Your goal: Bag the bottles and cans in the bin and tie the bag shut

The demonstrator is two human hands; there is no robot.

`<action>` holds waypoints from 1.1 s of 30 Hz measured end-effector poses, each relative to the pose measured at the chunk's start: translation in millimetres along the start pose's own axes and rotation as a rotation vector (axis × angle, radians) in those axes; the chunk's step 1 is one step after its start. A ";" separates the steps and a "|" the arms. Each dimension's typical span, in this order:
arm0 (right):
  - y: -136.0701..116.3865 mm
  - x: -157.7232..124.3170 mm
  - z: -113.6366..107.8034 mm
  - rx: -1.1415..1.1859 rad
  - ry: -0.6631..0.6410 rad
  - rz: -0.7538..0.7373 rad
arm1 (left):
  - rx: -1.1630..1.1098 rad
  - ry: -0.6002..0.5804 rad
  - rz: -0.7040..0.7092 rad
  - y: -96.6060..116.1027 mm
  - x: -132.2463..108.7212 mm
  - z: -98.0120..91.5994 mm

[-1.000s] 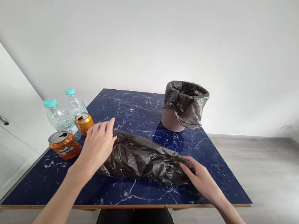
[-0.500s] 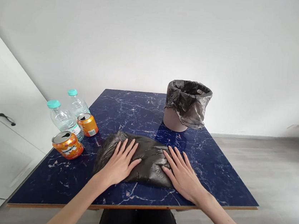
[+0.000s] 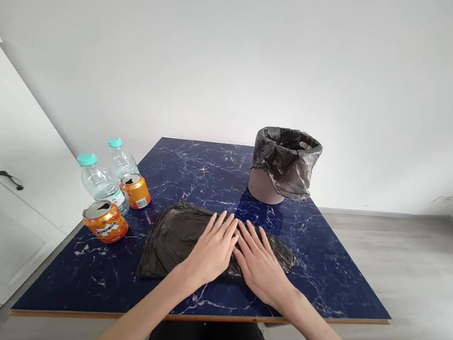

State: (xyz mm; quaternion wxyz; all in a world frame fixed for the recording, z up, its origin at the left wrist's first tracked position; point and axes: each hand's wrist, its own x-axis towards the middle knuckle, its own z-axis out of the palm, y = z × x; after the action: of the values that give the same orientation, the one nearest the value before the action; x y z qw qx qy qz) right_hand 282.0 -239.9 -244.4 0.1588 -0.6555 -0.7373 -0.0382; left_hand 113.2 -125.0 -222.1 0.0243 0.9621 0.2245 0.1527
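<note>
While our left hand and right hand lie side by side with their backs up, fingers extended and uncurled, we have a dark plastic bag flat beneath them, near the front of the blue marbled table. Its long axis runs left to right, roughly along the table's near edge; the broader end points to our left, the narrower one to our right. Whether our hands touch each other, we cannot tell. On our left stand two orange cans and two clear bottles; farther back, a grey bin.
</note>
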 end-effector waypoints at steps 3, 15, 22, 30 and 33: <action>1.0 0.3 16.5 -0.009 -0.025 0.029 | -0.005 -0.063 -0.002 -6.8 0.3 21.7; 27.9 -6.9 16.0 0.093 -0.042 0.009 | 0.101 -0.038 -0.200 -119.1 -76.2 -4.6; 65.9 -9.8 -8.7 0.140 -0.115 -0.090 | -0.049 -0.031 0.024 -95.9 -110.3 -52.1; -75.8 -17.1 -13.2 0.155 -0.090 -0.259 | -0.140 0.000 0.127 -69.2 -138.8 -71.1; -121.2 -15.1 16.1 0.140 0.001 -0.277 | -0.201 -0.017 0.103 -57.0 -144.9 -83.1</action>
State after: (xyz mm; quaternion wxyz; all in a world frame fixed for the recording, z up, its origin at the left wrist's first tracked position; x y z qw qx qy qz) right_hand 161.8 -266.8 -245.5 0.1978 -0.5350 -0.8213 -0.0087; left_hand -59.9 -139.2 -190.5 0.1149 0.9663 0.1582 0.1672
